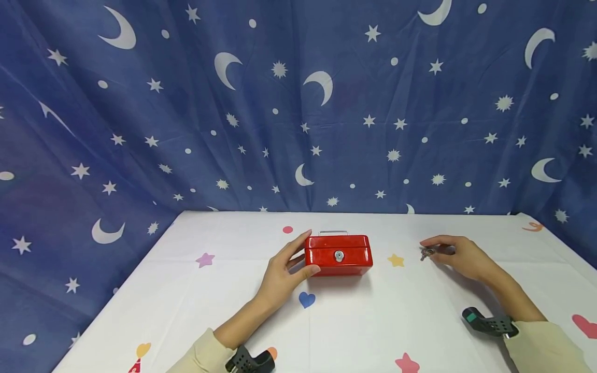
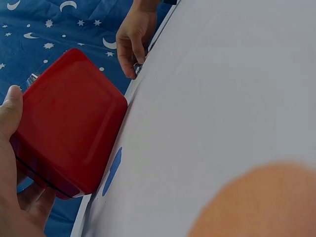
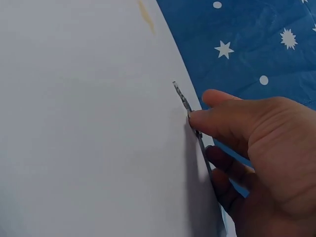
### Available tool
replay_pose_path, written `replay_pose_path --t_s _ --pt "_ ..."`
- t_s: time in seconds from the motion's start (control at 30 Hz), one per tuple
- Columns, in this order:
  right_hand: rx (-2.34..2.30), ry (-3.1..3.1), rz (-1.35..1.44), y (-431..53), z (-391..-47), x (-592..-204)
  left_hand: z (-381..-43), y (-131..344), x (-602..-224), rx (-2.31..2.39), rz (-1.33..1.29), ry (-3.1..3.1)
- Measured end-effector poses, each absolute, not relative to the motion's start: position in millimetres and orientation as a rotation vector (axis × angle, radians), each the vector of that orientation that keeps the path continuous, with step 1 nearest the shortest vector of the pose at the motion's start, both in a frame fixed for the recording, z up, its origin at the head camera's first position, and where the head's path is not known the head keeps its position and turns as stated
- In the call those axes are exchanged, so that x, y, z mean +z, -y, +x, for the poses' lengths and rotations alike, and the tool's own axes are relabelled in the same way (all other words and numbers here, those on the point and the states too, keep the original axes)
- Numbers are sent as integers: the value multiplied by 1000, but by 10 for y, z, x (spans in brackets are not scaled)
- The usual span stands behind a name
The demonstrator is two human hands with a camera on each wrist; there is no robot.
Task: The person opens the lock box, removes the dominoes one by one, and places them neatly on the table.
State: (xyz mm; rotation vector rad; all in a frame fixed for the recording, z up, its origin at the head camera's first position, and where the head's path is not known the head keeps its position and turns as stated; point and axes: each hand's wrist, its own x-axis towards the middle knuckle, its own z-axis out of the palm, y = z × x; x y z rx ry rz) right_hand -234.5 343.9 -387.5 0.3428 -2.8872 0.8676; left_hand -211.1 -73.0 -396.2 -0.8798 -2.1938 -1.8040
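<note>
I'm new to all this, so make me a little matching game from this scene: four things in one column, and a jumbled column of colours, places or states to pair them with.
Things
1. metal box
2. metal key
3. heart nearest the metal box
4. curtain

Colours, places, states
A. blue, on the near side of the metal box
B. pinched in the right grip
C. dark blue with a pale pattern, at the back
D. red, held at one end by the left grip

Right pairs: 1-D, 2-B, 3-A, 4-C
</note>
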Motion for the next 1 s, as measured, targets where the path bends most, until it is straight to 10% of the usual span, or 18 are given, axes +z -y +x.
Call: replay_pose_path --t_s 1.0 --pt "780 2930 261 -3310 -2323 -3778 -2118 735 -3963 -1815 -863 2206"
